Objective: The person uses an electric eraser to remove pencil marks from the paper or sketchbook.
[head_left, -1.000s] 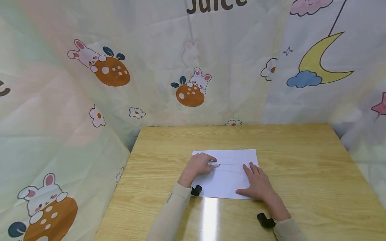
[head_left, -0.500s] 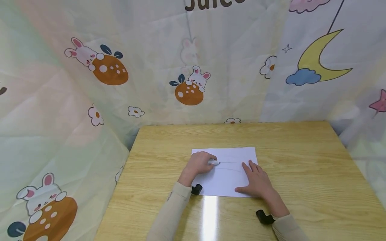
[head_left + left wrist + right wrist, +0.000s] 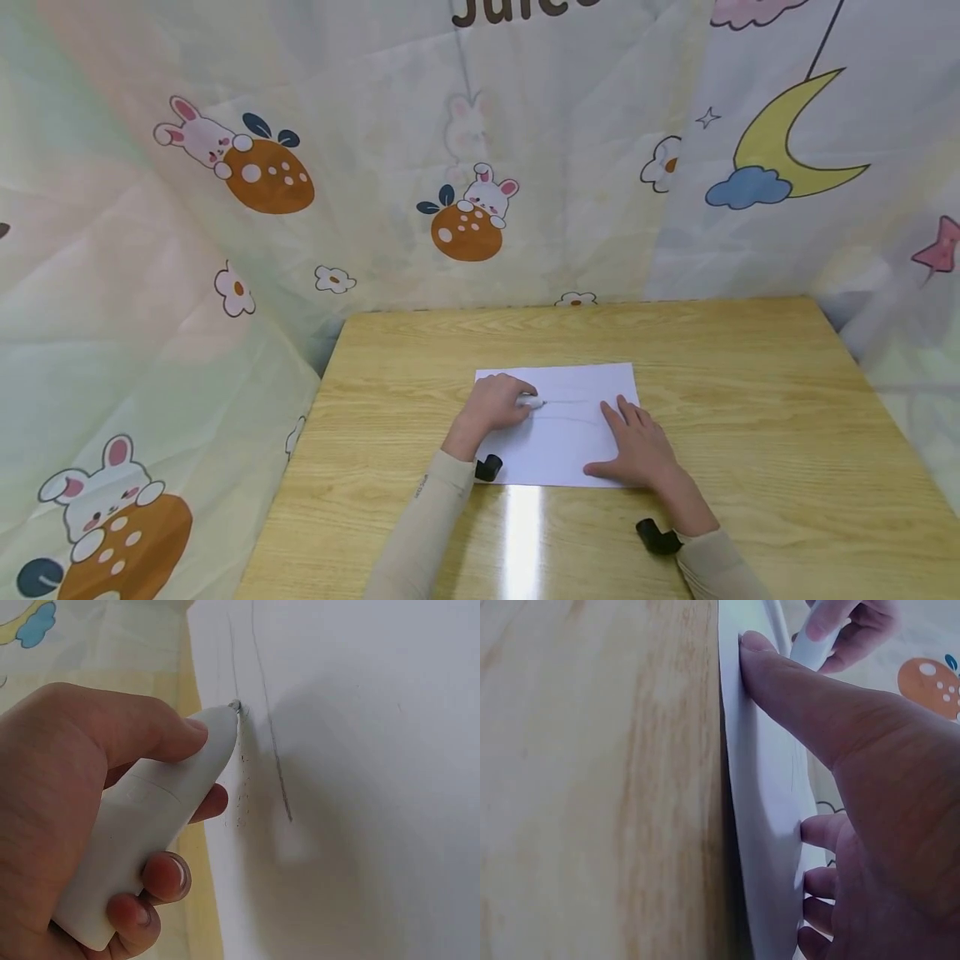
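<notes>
Readable text: we get "Juice" [image 3: 525, 10] in dark brown letters on the backdrop [image 3: 570, 167], clipped by the top of the head view. Small dark print [image 3: 422, 486] on the left sleeve [image 3: 427, 521], too small for us to read.

Tool [image 3: 161, 802]: white, smooth, elongated body, thin seam across it, narrowing to a small grey tip [image 3: 235, 706]. We see it over the far left part of the paper [image 3: 555, 458], tip at the left end of the far line [image 3: 567, 402]. Long axis runs roughly left-right, tip to the right.

Left hand [image 3: 497, 402] grips the tool: thumb along the body near the tip, fingers curled round from the other side. Right hand [image 3: 641, 450] rests on the right part of the paper, fingers spread wide, thumb down by the near edge.

Paper is white, lying on the wood-grain table [image 3: 735, 400], long side left-right. Near line [image 3: 274, 742] is curved, grey, and starts further left than the far one. Dark specks [image 3: 242, 780] sit just left of the tip.
</notes>
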Tool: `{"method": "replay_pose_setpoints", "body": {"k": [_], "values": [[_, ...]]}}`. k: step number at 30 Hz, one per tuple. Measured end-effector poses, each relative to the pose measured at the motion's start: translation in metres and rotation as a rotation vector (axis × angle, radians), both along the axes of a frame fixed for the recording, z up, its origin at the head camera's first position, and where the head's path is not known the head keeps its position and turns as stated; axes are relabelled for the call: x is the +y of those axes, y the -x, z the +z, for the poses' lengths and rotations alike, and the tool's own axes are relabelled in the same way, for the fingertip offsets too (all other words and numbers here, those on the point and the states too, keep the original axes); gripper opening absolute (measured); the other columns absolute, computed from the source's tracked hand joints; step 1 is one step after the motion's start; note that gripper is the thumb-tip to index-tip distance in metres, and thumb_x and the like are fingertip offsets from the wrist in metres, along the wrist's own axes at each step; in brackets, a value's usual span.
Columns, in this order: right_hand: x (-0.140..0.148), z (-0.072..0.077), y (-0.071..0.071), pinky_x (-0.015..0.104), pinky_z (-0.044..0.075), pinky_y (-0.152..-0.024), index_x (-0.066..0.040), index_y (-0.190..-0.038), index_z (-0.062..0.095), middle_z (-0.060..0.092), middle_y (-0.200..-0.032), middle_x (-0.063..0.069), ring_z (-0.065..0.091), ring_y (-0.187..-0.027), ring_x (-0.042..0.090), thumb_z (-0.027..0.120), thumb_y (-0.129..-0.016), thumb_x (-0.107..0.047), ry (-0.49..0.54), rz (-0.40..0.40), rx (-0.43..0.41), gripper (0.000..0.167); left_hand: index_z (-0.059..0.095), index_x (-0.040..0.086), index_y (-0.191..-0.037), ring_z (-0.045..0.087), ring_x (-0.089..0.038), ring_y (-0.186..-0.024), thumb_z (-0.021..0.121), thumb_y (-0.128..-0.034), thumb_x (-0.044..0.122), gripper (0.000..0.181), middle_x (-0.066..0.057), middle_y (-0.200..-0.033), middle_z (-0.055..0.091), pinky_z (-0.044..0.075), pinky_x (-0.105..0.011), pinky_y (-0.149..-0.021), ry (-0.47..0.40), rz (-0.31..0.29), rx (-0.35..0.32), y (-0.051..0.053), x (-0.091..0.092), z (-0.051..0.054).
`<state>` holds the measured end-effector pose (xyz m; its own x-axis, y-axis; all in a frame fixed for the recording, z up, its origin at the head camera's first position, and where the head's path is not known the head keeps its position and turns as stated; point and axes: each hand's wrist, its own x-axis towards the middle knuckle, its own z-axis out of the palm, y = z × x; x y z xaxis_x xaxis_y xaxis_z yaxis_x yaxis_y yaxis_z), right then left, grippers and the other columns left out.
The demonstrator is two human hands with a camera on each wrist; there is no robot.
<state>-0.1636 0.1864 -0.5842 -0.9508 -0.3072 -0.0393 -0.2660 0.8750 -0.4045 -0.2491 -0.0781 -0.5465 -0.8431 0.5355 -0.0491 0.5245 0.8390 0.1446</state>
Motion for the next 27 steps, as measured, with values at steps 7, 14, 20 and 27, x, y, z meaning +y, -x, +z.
{"method": "replay_pose_setpoints", "body": {"k": [7,14,20,27], "values": [[0.0003,0.0027,0.0021,0.069,0.026,-0.098,0.002,-0.147,0.036,0.024,-0.151,0.032,0.025,-0.133,0.053,0.076,-0.068,-0.063,0.010,0.002,-0.004,0.110,0.074,0.031,-0.111,0.058,-0.008,-0.073,0.067,-0.0877,0.033,0.025,0.010,-0.103,0.070,0.042,-0.027,-0.055,-0.008,-0.002,-0.007,0.0020,0.0032,0.0013],[0.0002,0.0022,0.0016,0.068,0.026,-0.099,0.002,-0.148,0.036,0.024,-0.151,0.031,0.025,-0.134,0.052,0.076,-0.069,-0.064,0.010,0.004,-0.018,0.110,0.074,0.029,-0.111,0.055,-0.009,-0.066,0.067,-0.0871,0.031,0.025,0.009,-0.102,0.071,0.039,-0.027,-0.050,0.004,0.000,0.009,0.0020,0.0061,0.0044],[-0.0002,0.0016,0.0015,0.068,0.026,-0.098,0.001,-0.147,0.036,0.024,-0.151,0.031,0.025,-0.133,0.053,0.077,-0.068,-0.064,0.012,-0.003,-0.010,0.110,0.075,0.030,-0.109,0.056,-0.009,-0.066,0.067,-0.0865,0.031,0.024,0.010,-0.101,0.071,0.039,-0.027,-0.049,0.004,0.000,0.012,0.0023,0.0063,0.0054],[0.0012,0.0010,0.0001,0.068,0.026,-0.098,0.002,-0.147,0.036,0.024,-0.151,0.031,0.025,-0.133,0.053,0.077,-0.068,-0.063,0.014,-0.003,-0.005,0.109,0.074,0.030,-0.111,0.054,-0.010,-0.065,0.066,-0.0862,0.031,0.026,0.009,-0.102,0.071,0.039,-0.029,-0.050,0.019,0.010,0.009,0.0037,0.0051,0.0054]]}}
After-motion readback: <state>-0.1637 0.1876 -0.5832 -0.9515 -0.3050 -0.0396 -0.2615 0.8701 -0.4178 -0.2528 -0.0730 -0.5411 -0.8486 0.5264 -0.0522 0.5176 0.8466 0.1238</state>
